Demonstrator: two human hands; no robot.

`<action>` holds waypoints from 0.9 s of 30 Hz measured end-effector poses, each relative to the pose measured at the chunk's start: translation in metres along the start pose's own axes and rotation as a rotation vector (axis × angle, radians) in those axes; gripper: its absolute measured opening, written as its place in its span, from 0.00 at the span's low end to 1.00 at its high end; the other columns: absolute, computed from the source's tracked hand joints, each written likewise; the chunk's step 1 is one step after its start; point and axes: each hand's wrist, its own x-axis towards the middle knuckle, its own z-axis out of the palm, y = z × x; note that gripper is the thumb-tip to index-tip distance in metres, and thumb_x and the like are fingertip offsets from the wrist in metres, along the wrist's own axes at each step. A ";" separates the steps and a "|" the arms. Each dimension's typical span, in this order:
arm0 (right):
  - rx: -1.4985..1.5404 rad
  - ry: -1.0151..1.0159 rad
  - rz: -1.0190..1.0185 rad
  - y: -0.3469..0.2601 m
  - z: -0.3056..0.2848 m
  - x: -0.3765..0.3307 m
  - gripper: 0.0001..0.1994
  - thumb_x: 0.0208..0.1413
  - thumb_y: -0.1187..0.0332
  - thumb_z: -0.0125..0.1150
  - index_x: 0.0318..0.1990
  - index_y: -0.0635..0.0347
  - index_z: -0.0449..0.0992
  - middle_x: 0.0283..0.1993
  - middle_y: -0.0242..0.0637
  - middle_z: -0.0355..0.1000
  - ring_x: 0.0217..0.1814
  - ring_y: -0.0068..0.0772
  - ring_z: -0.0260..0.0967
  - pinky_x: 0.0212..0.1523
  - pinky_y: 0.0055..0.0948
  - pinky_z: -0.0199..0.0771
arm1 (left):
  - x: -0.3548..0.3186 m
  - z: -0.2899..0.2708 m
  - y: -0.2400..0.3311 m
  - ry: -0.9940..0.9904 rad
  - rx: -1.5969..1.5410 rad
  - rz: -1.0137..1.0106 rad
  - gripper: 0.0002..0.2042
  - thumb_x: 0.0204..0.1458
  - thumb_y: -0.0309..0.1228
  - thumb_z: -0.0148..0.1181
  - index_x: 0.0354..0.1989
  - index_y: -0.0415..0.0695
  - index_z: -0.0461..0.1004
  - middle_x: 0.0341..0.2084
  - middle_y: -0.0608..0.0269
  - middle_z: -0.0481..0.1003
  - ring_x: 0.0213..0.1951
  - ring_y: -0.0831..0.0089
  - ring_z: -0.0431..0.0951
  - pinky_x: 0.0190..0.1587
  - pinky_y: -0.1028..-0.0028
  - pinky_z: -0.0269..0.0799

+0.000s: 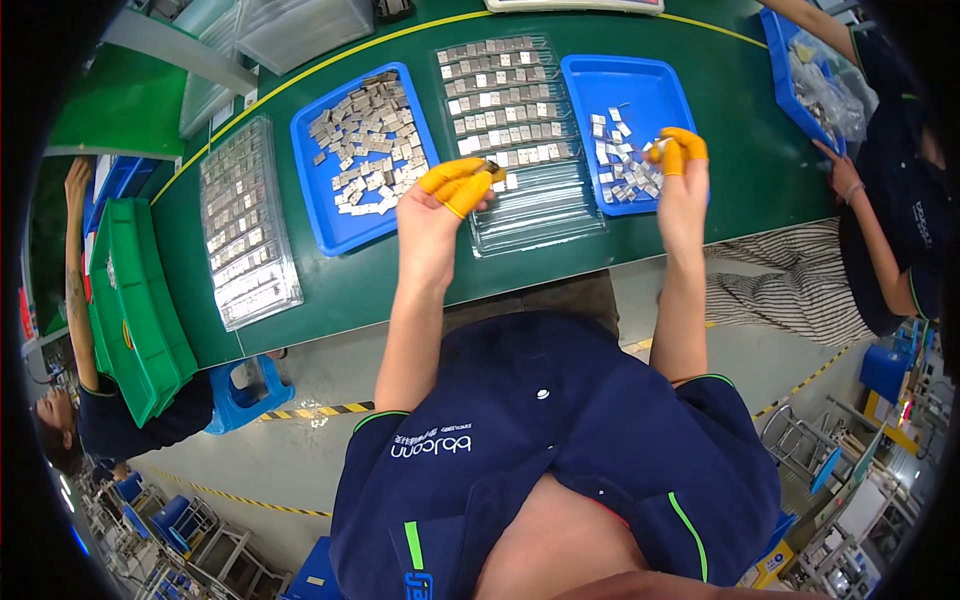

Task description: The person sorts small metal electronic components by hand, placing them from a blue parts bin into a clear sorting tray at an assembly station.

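My left hand (440,205), with orange finger cots, pinches a small grey metal part (492,168) over the clear slotted tray (520,120) in the middle of the green table. Rows of the same parts fill that tray's far half. My right hand (682,175), also in orange cots, reaches into the blue tray (640,85) on the right and its fingertips close on one of the loose metal parts (625,170) lying there.
A second blue tray (310,185) heaped with metal parts lies left of the clear tray. Further left lies a filled clear tray (245,225) and stacked green bins (140,300). Another person's hand (840,170) works at the right by a blue bin (790,70). A person sits at the left.
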 end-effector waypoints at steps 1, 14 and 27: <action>0.038 -0.035 -0.010 -0.003 0.008 -0.008 0.09 0.59 0.73 0.42 0.47 0.62 0.63 0.34 0.34 0.64 0.34 0.21 0.63 0.39 0.20 0.64 | -0.002 0.003 -0.006 -0.032 -0.021 -0.024 0.12 0.46 0.21 0.59 0.40 0.32 0.71 0.32 0.56 0.75 0.31 0.75 0.75 0.35 0.81 0.70; 0.449 -0.383 0.240 -0.019 0.052 -0.057 0.14 0.50 0.79 0.56 0.46 0.71 0.71 0.45 0.41 0.71 0.47 0.28 0.69 0.49 0.23 0.68 | -0.016 0.029 -0.023 0.009 -0.156 -0.077 0.12 0.46 0.21 0.59 0.40 0.31 0.72 0.32 0.54 0.76 0.33 0.70 0.77 0.38 0.77 0.74; 0.402 -0.316 0.256 -0.027 0.048 -0.054 0.11 0.47 0.81 0.58 0.40 0.70 0.75 0.39 0.37 0.72 0.41 0.23 0.68 0.44 0.19 0.67 | -0.021 0.022 -0.021 0.019 -0.022 -0.052 0.12 0.44 0.18 0.60 0.39 0.29 0.73 0.33 0.52 0.75 0.33 0.69 0.77 0.40 0.77 0.74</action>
